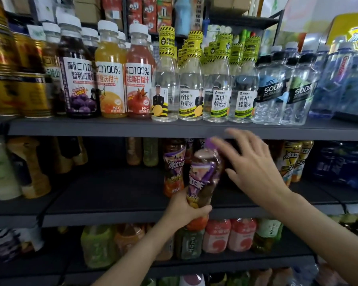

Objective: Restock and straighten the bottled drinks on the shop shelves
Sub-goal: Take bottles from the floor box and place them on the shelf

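Left hand (184, 209) wrapped round the lower part of a purple-labelled tea bottle (205, 176), thumb across the near side, bottle tilted a little with its purple cap (214, 143) up near the front edge of the upper shelf (112, 129). Bottle held in front of the middle shelf (112, 195), just right of a like bottle (174, 166) standing there. Right hand (250, 164) spread, fingers straight, gripping nothing, its fingertips beside the cap; whether touching, not clear through the blur.

On the upper shelf, from left: gold cans (19, 93), three juice bottles (112, 79) with white caps, four honey-water bottles (205, 85) with yellow-and-black neck wraps, two soda bottles (283, 93), then blue bottles (339, 85) at far right.

Left part of the middle shelf bare near its front, with blurred bottles at far left; yellow-labelled bottles (293, 159) to the right of the hands.

On the lower shelf (236, 263), green and pink bottles (229, 236) in a row.
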